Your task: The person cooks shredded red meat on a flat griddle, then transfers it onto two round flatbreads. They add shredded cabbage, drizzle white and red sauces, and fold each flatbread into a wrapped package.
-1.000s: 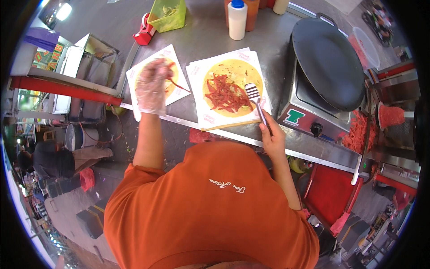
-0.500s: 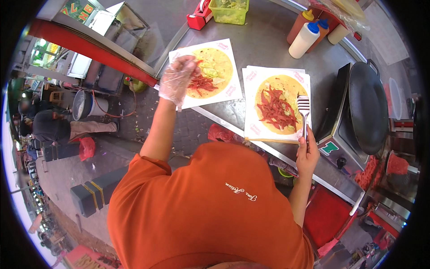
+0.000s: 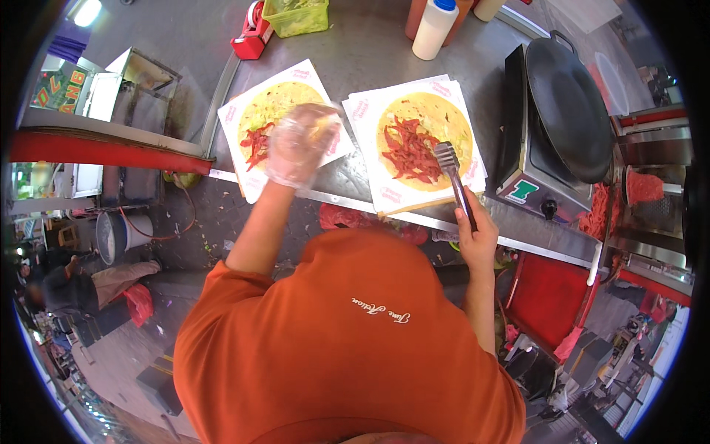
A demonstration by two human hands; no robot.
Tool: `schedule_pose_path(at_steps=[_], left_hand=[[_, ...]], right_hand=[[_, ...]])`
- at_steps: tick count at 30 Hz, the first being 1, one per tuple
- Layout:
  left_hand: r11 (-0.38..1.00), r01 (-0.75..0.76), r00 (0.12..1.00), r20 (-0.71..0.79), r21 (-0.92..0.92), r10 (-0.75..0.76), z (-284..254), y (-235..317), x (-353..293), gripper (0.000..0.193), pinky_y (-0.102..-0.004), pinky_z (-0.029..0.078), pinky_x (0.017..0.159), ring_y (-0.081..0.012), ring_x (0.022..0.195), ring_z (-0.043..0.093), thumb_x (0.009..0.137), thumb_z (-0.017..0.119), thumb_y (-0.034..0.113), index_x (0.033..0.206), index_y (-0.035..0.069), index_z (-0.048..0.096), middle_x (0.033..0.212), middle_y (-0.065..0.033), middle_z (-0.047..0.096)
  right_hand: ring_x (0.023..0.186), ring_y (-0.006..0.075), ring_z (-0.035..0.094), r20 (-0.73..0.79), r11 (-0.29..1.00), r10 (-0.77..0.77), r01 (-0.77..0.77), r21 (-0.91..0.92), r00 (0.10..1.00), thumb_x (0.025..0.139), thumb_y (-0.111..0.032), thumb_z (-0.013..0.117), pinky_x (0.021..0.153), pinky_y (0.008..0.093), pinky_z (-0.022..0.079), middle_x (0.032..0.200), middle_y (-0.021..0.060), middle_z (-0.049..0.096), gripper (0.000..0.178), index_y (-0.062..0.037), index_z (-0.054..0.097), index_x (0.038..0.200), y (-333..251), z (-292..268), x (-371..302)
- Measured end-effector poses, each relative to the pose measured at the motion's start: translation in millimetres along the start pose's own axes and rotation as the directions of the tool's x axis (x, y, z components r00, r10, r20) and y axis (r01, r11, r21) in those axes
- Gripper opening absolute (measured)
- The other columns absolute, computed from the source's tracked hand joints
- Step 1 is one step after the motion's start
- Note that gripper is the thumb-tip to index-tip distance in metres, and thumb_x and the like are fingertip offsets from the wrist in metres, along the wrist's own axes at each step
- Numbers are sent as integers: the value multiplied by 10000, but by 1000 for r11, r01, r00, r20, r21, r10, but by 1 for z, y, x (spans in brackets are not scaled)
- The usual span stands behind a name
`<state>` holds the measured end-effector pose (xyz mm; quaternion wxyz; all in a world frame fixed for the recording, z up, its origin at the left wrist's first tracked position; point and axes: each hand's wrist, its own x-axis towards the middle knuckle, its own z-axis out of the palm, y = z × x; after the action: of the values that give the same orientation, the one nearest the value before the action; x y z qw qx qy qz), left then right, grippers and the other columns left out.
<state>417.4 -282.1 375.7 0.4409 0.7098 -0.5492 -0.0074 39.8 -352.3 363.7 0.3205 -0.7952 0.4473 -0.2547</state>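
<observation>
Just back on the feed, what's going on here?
A person's left hand, in a clear plastic glove, partly covers the left flatbread; whether it holds anything is unclear. The right hand holds a metal utensil over the right flatbread. Both lie open on white paper, topped with red strips and pale green shreds.

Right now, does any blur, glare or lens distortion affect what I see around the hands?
In the head view, the gloved left hand is blurred, its grip unclear; in that head view, the right hand and metal utensil look sharper; also there, the steel counter has a pale sheen and a lamp at upper left glares white; toward the head view's rim, straight edges bend.
</observation>
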Motion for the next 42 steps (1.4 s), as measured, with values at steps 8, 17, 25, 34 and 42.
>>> schedule_pose_path(at_steps=[8,17,25,34,42], left_hand=[[962,-182,931,349,202,103,119,19,-28,175,-819,197,1154,-220,1282,593,927,750,328,1092,341,806,1232,82,706],[961,-91,919,393,262,-20,122,26,-29,175,-825,59,1163,-229,1342,549,840,832,394,998,322,823,1261,56,684],[906,-275,896,428,321,121,118,34,-24,155,-833,55,1160,-236,1342,550,905,763,377,1009,276,819,1268,39,678],[930,-158,874,485,333,-25,104,72,3,117,-748,181,1210,-226,1322,575,918,767,300,1003,233,811,1263,35,689],[721,387,922,260,-575,-287,59,39,9,179,-289,512,988,-138,1074,649,956,809,162,1096,75,738,1086,-22,721]], right_hand=[[1002,328,732,-21,997,-59,60,42,998,1004,-172,724,896,389,551,1138,187,753,442,-75,658,1430,20,-17,-3],[1127,314,738,-43,991,-57,61,116,997,985,-128,740,979,377,544,1280,204,740,426,-12,670,1389,46,-31,-1],[1028,317,754,-123,965,-166,186,183,978,991,-139,741,899,378,567,1171,204,756,418,-29,671,1389,69,-29,3],[1047,319,755,-126,955,-144,171,243,981,995,-148,741,914,372,564,1180,215,754,414,-14,671,1380,77,-27,8],[1070,286,756,-123,967,-66,93,236,990,996,-158,745,941,361,559,1196,204,761,411,7,677,1367,79,-22,5]])
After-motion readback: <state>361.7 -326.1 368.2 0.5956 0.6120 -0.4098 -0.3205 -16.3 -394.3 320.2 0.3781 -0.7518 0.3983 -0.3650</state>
